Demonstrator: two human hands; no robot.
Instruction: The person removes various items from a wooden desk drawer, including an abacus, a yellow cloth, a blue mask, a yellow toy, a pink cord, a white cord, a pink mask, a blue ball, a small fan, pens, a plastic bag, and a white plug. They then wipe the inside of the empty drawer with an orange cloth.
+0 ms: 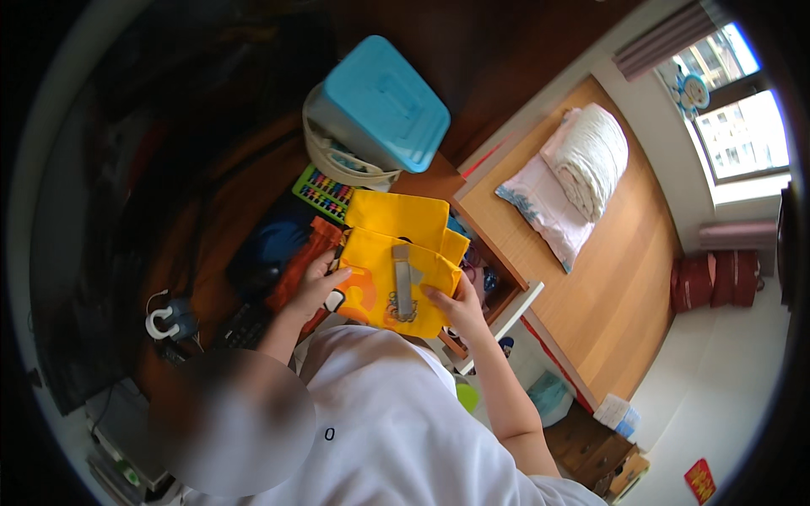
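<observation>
Both of my hands are clamped on a yellow pouch (396, 287), one at each side. Left hand (310, 291) pinches its left edge, thumb lying on the front near an orange print; right hand (462, 305) grips the lower right edge, its thumb also on the front. I hold the pouch in front of my white shirt (396, 405), off the near edge of the desk (426, 183). Its flap (401, 211) is laid back, away from me, and a grey strap (403, 282) runs down the middle of the front.

Just beyond the flap, a green tray (319, 191) of many-coloured pieces lies on the desk, partly covered by the pouch. Past that, toward the desk's far right corner, stand a white basket (337, 169) and a bin with a blue lid (388, 101). Red cloth (299, 266) lies beside my left hand. To my right, a drawer (506, 323) is pulled out, with small things inside. Beyond its front, a pillow (553, 215) and a rolled quilt (593, 160) rest near the far end of a wooden bed (620, 312).
</observation>
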